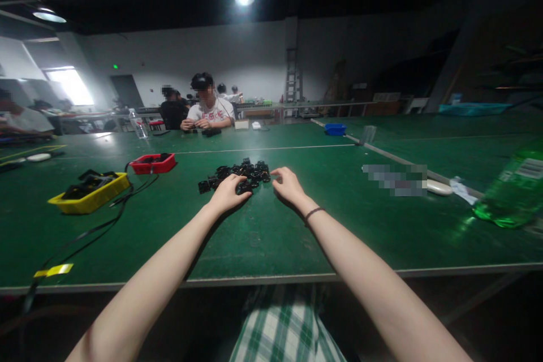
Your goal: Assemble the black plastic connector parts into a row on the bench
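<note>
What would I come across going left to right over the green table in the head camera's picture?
Yellow tray, red tray, pile of black parts, right hand, blue tray, green bottle.

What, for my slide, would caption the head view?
Left hand and right hand flank a pile of small black parts on a green table with a red tray and a yellow tray.

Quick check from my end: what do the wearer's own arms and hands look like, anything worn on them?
The left hand and right hand are ungloved. No sleeve shows on the left forearm or the right forearm. A thin, dark band circles the right wrist; the left has none visible. No cables or markings show on either arm.
</note>
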The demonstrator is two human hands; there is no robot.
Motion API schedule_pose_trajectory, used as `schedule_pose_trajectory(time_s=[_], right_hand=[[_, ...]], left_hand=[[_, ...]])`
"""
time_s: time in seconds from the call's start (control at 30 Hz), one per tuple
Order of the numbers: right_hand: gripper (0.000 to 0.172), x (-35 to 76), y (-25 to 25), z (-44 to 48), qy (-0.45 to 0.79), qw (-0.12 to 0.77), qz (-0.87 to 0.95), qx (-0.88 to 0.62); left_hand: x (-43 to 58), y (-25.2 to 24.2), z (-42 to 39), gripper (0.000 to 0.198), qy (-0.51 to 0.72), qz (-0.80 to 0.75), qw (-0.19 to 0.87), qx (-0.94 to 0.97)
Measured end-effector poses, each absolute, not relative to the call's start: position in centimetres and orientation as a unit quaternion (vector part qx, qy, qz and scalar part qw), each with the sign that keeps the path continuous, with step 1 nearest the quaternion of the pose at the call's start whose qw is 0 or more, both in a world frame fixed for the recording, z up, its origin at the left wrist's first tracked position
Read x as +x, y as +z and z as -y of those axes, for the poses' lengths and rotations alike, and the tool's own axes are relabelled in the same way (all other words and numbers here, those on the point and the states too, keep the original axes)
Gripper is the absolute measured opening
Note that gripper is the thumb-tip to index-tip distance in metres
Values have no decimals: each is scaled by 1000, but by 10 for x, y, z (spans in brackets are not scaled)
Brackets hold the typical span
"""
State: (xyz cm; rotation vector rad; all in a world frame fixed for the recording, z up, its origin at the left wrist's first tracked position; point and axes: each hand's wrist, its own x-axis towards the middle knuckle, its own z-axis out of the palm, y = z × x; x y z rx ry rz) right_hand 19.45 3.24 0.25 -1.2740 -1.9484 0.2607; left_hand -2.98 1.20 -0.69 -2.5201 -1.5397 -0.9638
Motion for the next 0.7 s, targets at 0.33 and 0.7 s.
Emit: schedule_pose_trajectory(time_s=[0.33,0.7], right_hand=[[29,194,1,-34,108,389,766,-501],[27,194,2,-33,99,385,768,-502]], left_hand=[[-28,-3,-9,42,-321,472,-6,-821],[-26,-1,-8,40,-355,416,-24,-837]])
